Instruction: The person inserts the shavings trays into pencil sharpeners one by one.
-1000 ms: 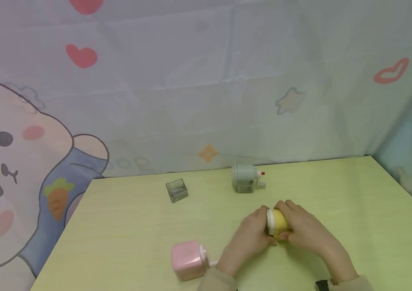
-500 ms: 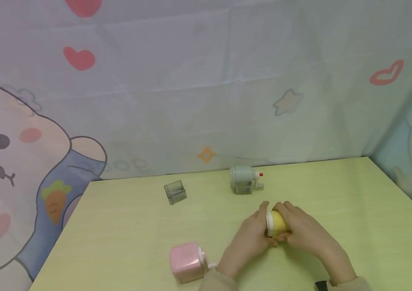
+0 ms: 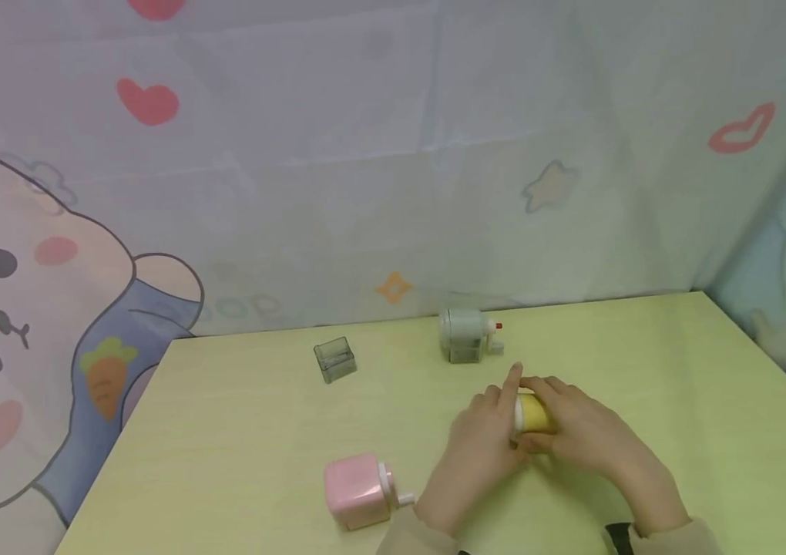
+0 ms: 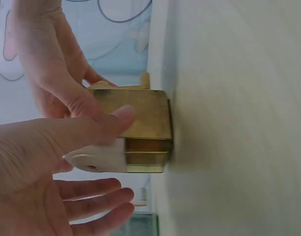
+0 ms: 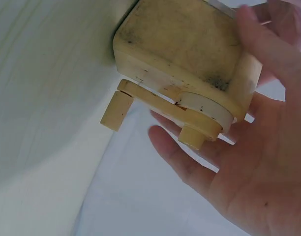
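A yellow crank pencil sharpener (image 3: 535, 414) with a white front is between both hands, low over the table. My right hand (image 3: 590, 432) grips its body, thumb on the near side and fingers on the far side. Its crank (image 5: 160, 105) projects at the end on the right hand's side. My left hand (image 3: 479, 443) holds the white front (image 4: 99, 157), its thumb lying along the near side. The left index finger points out straight past the far side, while the other fingers spread loosely below the sharpener in the left wrist view.
A pink crank sharpener (image 3: 357, 492) lies left of the left forearm. Farther back stand a grey-green crank sharpener (image 3: 463, 336) and a small see-through grey box (image 3: 335, 359). A printed cloth (image 3: 337, 177) hangs behind the table's back edge.
My left hand has turned and its index finger has straightened forward, covering more of the sharpener's white front. My right hand keeps its grip on the yellow sharpener.
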Demonstrator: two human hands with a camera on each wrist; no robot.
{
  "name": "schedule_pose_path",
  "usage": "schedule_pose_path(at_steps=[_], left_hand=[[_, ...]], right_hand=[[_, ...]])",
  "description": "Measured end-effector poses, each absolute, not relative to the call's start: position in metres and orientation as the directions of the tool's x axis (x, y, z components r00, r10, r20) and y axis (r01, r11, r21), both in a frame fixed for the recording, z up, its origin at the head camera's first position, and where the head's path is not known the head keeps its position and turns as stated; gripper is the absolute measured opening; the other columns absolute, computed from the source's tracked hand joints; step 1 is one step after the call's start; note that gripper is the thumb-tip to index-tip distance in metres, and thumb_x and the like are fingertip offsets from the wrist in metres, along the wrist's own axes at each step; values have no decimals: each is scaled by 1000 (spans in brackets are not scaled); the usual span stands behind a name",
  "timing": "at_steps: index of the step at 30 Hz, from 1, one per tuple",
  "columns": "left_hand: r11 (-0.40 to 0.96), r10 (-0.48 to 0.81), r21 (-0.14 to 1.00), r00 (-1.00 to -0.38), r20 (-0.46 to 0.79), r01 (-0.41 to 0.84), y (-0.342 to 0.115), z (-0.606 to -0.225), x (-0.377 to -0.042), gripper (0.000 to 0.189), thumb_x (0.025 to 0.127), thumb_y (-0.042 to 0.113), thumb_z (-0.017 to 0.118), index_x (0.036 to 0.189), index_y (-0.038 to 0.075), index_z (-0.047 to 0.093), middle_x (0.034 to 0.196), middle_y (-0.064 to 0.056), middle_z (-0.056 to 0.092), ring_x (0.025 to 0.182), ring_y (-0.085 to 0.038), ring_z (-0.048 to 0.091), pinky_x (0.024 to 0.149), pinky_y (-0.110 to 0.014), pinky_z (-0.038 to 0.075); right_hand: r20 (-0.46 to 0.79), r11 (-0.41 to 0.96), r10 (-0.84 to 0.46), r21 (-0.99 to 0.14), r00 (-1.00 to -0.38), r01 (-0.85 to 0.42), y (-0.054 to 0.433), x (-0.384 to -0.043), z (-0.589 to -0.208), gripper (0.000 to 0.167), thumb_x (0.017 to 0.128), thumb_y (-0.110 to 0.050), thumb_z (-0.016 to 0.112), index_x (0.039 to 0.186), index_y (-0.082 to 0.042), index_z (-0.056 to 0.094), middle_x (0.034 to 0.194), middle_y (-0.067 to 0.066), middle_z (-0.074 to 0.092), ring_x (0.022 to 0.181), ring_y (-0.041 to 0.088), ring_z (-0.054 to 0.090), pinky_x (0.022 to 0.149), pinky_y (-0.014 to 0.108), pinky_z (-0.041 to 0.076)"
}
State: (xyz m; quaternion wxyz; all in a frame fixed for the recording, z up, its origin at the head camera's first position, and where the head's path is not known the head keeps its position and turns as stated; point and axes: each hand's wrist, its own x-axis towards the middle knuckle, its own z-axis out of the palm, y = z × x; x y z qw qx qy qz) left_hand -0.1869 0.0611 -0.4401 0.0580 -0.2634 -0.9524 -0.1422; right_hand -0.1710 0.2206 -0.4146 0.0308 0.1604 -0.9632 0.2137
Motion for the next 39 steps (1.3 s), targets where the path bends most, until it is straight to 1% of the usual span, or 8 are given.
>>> schedule_pose_path(at_steps=[4,7,9,12,16,21,29,39], left_hand=[[844,495,124,-846,198,522,55,-426,-176,89,75,49,78,147,21,35,127,1,58,110,-14,59,74,-22,53],[849,502,64,-838,214,524,47,-415,-165,75,79,59,67,141,23,45,135,1,56,123,-16,55,84,-27,55],[855,496,50,-841,217,517,41,-407,-160,71,83,65,57,140,24,47,141,0,52,131,-17,49,91,-32,53],[862,487,42,-849,207,505,32,-397,-155,69,88,70,41,142,27,46,150,1,44,140,-18,40,103,-37,47],[875,457,85,-871,181,477,14,-384,-156,70,90,71,30,145,29,42,157,0,33,147,-19,27,113,-46,35],[881,410,165,-889,203,444,-14,-375,-162,69,92,69,33,146,27,41,158,-3,29,149,-23,22,115,-54,29],[861,327,332,-920,218,385,-61,-369,-175,63,94,60,44,146,26,41,159,-5,28,150,-25,19,116,-58,22],[871,203,388,-940,275,301,-109,-374,-192,59,95,47,54,146,22,41,158,-7,29,148,-30,23,112,-64,25]], right_hand=[[189,845,-279,-417,-942,-334,220,-169,-414,64,85,-54,65,132,-13,52,129,12,59,109,33,60,83,51,52],[206,841,-270,-426,-940,-335,217,-167,-415,59,88,-55,60,131,-14,52,132,11,58,116,36,58,90,56,49],[205,836,-265,-437,-942,-330,215,-166,-416,57,90,-55,57,132,-16,52,133,10,57,117,36,57,92,56,48],[215,833,-263,-442,-940,-334,213,-166,-416,55,92,-54,54,131,-15,53,135,11,56,119,37,56,94,58,46],[225,828,-273,-441,-935,-347,211,-170,-413,54,95,-51,51,132,-12,53,138,14,54,123,39,53,98,60,43],[248,822,-304,-420,-920,-385,207,-178,-406,50,97,-47,50,132,-11,54,140,18,51,126,41,50,101,61,41],[251,835,-358,-344,-899,-429,202,-194,-394,51,98,-44,49,134,-8,52,143,20,48,131,41,45,103,62,36],[213,845,-378,-318,-901,-429,206,-210,-383,57,97,-48,50,139,-9,48,149,19,41,136,43,37,106,65,31]])
